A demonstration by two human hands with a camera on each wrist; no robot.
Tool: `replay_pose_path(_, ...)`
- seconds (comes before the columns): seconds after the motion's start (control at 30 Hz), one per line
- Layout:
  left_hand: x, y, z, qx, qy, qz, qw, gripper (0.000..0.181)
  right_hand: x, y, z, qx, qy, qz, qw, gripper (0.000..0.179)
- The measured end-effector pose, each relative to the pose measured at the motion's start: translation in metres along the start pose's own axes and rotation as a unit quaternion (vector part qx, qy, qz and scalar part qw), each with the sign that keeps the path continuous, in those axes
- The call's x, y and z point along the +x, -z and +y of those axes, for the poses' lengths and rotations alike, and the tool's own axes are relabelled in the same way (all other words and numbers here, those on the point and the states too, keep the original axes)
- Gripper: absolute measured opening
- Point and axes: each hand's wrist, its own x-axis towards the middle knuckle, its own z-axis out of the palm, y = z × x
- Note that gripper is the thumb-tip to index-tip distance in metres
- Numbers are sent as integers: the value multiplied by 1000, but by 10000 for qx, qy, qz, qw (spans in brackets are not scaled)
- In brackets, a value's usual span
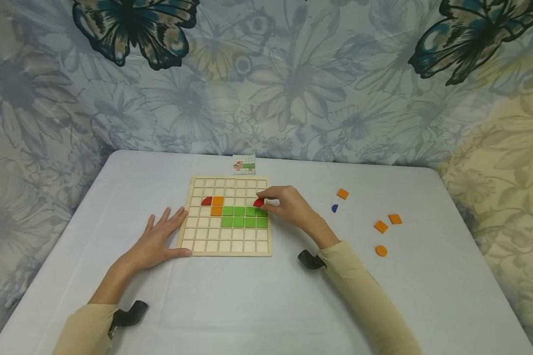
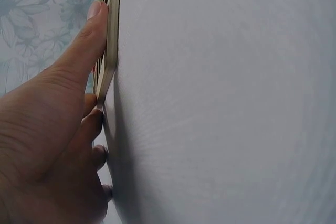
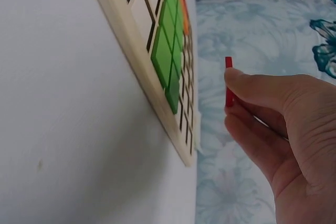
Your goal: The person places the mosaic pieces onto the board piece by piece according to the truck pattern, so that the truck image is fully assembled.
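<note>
A wooden grid board (image 1: 202,246) lies on the white table. Two rows of green square tiles (image 1: 239,217) fill part of its right half; two orange square tiles (image 1: 217,206) and a red quarter-round tile (image 1: 207,201) sit to their upper left. My right hand (image 1: 288,204) pinches a red rounded tile (image 3: 229,82) between thumb and fingers, held above the board near its right edge. With fingers spread, my left hand (image 1: 153,244) rests at the board's left edge; its thumb (image 2: 86,40) touches the rim in the left wrist view.
A small pattern card (image 1: 244,164) lies behind the board. Right of it are loose tiles: a blue half-round (image 1: 335,208), an orange circle (image 1: 381,251) and orange squares (image 1: 381,226). A patterned cloth backdrop (image 1: 266,98) hangs behind the table.
</note>
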Motion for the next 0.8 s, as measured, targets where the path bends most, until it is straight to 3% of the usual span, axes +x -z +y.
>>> replay_pose_path(0.8,-1,3,4,-42,30,-23,10000,108,29,-36,-29,133,325,-166,9992,30)
